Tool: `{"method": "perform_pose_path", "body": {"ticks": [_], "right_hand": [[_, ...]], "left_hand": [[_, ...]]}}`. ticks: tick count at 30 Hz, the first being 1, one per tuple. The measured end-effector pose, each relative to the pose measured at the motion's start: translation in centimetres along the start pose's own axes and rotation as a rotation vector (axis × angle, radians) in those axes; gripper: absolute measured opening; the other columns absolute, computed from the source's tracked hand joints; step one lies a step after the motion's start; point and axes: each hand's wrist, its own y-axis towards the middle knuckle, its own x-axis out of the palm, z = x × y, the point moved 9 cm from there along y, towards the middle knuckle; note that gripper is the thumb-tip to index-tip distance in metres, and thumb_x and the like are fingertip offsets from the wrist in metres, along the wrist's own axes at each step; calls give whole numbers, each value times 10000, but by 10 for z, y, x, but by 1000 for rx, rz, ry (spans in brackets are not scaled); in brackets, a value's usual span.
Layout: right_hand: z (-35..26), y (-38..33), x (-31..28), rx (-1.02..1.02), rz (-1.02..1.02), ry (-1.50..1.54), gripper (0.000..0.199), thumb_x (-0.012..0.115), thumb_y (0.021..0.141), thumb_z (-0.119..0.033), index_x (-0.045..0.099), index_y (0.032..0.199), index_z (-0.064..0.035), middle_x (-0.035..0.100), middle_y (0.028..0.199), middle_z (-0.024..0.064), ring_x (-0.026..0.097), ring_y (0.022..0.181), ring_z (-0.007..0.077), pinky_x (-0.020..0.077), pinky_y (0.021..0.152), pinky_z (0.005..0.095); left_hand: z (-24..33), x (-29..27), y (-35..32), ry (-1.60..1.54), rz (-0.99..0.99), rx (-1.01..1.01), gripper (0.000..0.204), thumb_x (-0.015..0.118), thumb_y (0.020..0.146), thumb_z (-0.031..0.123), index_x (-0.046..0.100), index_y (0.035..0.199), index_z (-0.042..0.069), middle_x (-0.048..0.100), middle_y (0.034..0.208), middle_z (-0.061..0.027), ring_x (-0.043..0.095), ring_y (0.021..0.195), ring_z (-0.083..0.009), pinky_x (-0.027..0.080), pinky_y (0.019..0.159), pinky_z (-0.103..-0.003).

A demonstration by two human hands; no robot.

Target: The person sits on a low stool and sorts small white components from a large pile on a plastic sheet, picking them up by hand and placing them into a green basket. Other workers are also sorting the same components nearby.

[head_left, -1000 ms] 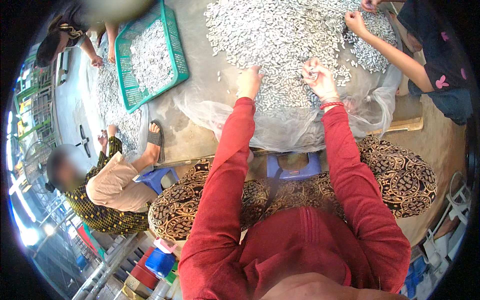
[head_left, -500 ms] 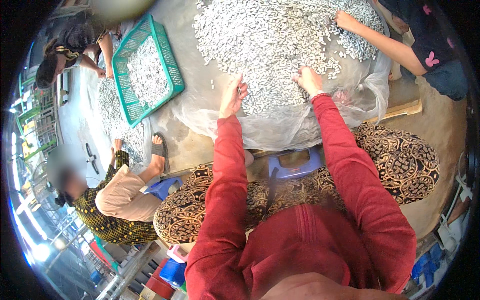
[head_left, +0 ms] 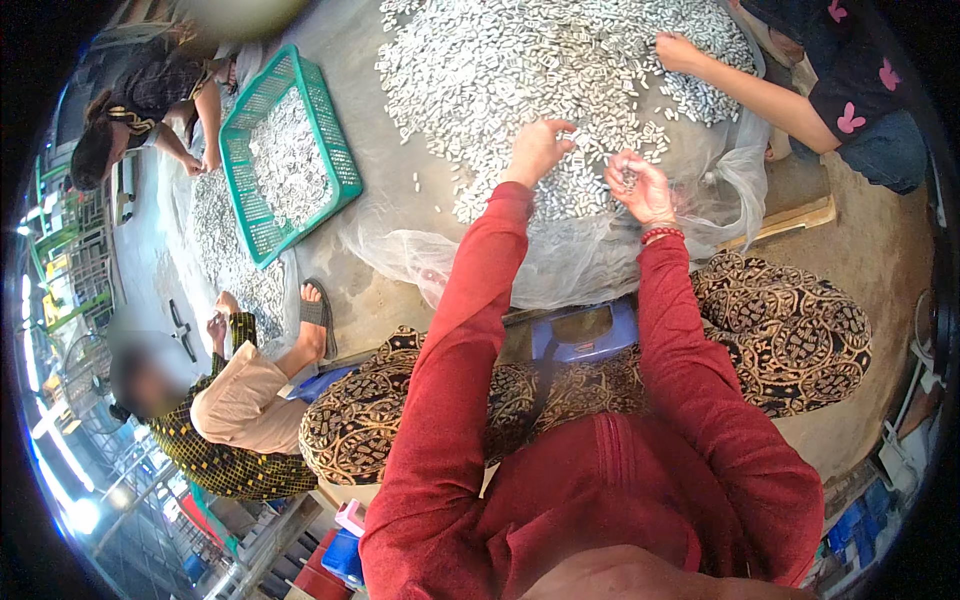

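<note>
A wide heap of small, silvery, oblong metal pieces (head_left: 520,70) lies on a clear plastic sheet (head_left: 400,250) in front of me. Over the near part of the heap, my left hand (head_left: 538,153) has its fingers bent and pinched together; what sits between the fingertips is too small to make out. My right hand (head_left: 645,190), with a red bead bracelet at the wrist, is turned partly palm up beside it. Its fingers curl around a few silvery pieces. The two hands are apart, the right one at the heap's near right edge.
A green plastic basket (head_left: 345,165) of similar pieces stands at the left, by another pile (head_left: 225,220). Two co-workers sit on that side. From the right, another person's hand (head_left: 678,52) reaches onto the heap. A blue stool (head_left: 585,335) is near my knees.
My left hand has moved right and forward over the heap. My right hand has shifted slightly right and nearer, turning its palm up with pieces in its fingers.
</note>
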Motion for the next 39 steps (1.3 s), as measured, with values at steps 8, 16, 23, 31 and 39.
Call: {"method": "perform_pose_path", "body": {"ticks": [8, 16, 23, 31, 39], "right_hand": [[-47, 13, -82, -38, 323, -211, 350, 580, 834, -367, 464, 675, -79, 485, 633, 29, 452, 550, 97, 262, 355, 207], [-50, 31, -102, -34, 841, -1617, 362, 640, 751, -277, 501, 997, -50, 606, 897, 227, 578, 879, 394, 444, 728, 482], [16, 38, -76, 88, 490, -1430, 395, 686, 693, -273, 555, 967, -20, 618, 877, 211, 602, 851, 351, 456, 732, 438], [-27, 25, -89, -188, 617, -1198, 446, 727, 662, -320, 606, 1002, -58, 631, 824, 186, 610, 805, 273, 459, 718, 362], [-12, 14, -61, 3, 575, -1610, 263, 665, 716, -168, 608, 971, -143, 626, 922, 119, 586, 903, 298, 452, 743, 393]], "left_hand": [[-23, 49, 11, 325, -117, -80, 252, 657, 727, 296, 584, 809, 69, 626, 801, -154, 620, 719, -325, 481, 627, -438], [-1, -6, -31, -1721, -274, -264, 138, 492, 819, 236, 477, 813, 99, 405, 691, 19, 378, 560, -64, 271, 399, -176], [0, 31, 24, -349, -256, -131, 212, 589, 728, 144, 584, 913, 43, 561, 817, -71, 558, 647, -204, 429, 470, -272], [-5, 54, 22, 308, -38, -22, 229, 654, 702, 216, 596, 842, 45, 599, 862, -193, 614, 787, -324, 492, 665, -419], [-39, 24, -55, -1172, -131, -531, 233, 569, 844, 298, 511, 733, 101, 396, 585, 63, 348, 493, -34, 238, 392, -184]]}}
